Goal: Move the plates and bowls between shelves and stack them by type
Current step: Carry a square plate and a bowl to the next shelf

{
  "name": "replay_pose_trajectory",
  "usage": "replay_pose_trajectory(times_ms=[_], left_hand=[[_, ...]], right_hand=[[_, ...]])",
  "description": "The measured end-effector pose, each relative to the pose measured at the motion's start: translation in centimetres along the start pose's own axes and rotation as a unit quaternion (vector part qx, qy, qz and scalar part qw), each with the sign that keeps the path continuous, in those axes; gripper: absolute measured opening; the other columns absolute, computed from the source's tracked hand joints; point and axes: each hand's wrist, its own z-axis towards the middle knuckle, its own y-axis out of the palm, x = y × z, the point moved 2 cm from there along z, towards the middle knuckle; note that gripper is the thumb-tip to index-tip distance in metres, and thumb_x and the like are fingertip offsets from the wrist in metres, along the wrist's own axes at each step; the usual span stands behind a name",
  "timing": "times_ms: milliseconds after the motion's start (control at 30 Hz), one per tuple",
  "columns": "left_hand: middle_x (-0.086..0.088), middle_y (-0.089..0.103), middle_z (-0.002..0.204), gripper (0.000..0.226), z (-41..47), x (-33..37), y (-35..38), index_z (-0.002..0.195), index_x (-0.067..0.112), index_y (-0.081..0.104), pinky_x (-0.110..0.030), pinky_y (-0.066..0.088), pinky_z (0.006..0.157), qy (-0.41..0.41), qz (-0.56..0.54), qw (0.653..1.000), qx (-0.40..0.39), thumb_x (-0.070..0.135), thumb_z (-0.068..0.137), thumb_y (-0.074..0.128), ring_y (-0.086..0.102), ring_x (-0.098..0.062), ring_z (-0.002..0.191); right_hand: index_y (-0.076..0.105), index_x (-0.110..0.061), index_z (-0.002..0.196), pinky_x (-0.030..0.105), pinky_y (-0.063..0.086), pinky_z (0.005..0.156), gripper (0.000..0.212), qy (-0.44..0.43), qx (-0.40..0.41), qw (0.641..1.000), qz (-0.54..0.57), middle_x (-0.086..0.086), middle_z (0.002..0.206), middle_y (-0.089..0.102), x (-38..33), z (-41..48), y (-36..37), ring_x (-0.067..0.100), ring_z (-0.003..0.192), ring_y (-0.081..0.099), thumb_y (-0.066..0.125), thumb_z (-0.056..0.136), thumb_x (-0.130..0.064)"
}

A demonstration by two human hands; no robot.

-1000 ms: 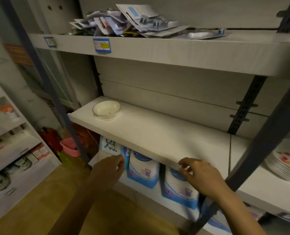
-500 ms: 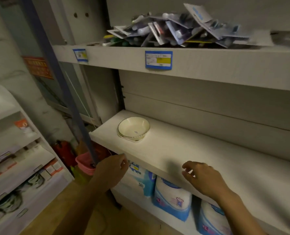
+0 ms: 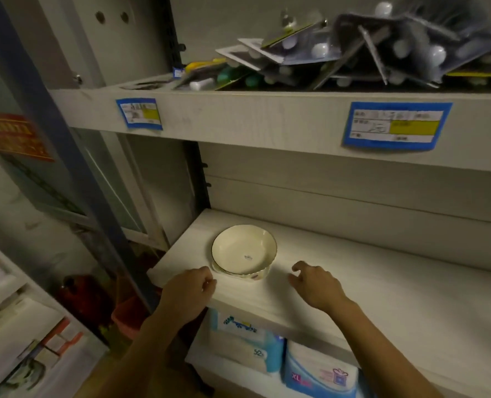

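A cream bowl [image 3: 243,251] with a thin dark rim and a small mark inside stands upright near the left end of the white middle shelf [image 3: 353,271]. My left hand [image 3: 188,291] hovers just left of and below the bowl, fingers curled, holding nothing, close to the bowl's side. My right hand [image 3: 316,285] is over the shelf a short way right of the bowl, fingers spread and bent, empty. Neither hand touches the bowl. No plates are in view.
The upper shelf [image 3: 267,116] holds a heap of blister packs [image 3: 353,53] and carries blue price labels [image 3: 396,126]. Blue-and-white packages [image 3: 318,372] sit under the middle shelf. A blue upright post [image 3: 66,156] stands left. A pink basket [image 3: 126,314] sits on the floor.
The view has moved left and closer to the bowl. Both hands rose from below the shelf edge and now sit on either side of the bowl.
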Motion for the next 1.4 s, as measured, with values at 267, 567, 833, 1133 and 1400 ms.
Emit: replay_pose_trajectory(times_ms=[267,567,833,1133,1400], left_hand=[[-0.003,0.066,0.093,0.016,5.1,-4.7,-0.9,0.088,0.019,0.053,-0.021,0.038,0.069,0.037,0.005,0.999,-0.034,0.032,0.093,0.045,0.058,-0.014,0.084],[0.003,0.059,0.081,0.020,7.9,-8.5,-1.0,0.079,0.020,0.050,-0.029,0.042,0.066,0.042,0.013,0.998,-0.042,0.034,0.092,0.044,0.058,-0.017,0.079],[-0.010,0.064,0.096,0.030,11.8,-6.8,2.1,0.100,0.010,0.048,-0.036,0.051,0.074,-0.014,-0.052,0.993,-0.104,0.038,0.093,0.041,0.061,-0.027,0.085],[-0.029,0.059,0.112,0.028,14.1,-4.6,6.7,0.119,-0.005,0.041,-0.032,0.044,0.038,-0.070,-0.196,0.959,-0.193,0.001,0.092,0.042,0.063,-0.038,0.083],[-0.027,0.064,0.096,0.025,14.3,-2.7,5.1,0.117,-0.003,0.044,-0.027,0.040,0.043,-0.002,-0.216,0.961,-0.174,0.005,0.095,0.037,0.054,-0.021,0.056]], right_hand=[[0.032,-0.007,0.131,0.036,0.046,0.084,0.050,0.174,0.041,0.979,0.100,0.016,0.124,0.058,-4.9,5.8,2.1,0.032,0.112,0.057,0.042,0.095,-0.039],[0.042,0.000,0.116,0.038,0.045,0.078,0.028,0.214,0.085,0.962,0.145,0.021,0.117,0.058,-6.8,7.5,2.3,0.037,0.106,0.055,0.037,0.090,-0.010],[0.037,-0.001,0.090,0.034,0.039,0.066,0.007,0.221,0.195,0.938,0.180,0.027,0.099,0.065,-2.6,3.0,-0.8,0.039,0.087,0.059,0.042,0.087,-0.005],[0.040,-0.005,0.093,0.027,0.041,0.055,0.002,0.313,0.252,0.890,0.217,0.006,0.074,0.058,0.4,-6.7,-0.9,0.023,0.070,0.056,0.041,0.092,-0.006],[0.039,-0.009,0.097,0.030,0.052,0.066,0.004,0.383,0.308,0.834,0.252,0.000,0.071,0.053,1.7,-12.8,-0.1,0.018,0.071,0.059,0.042,0.096,-0.011]])
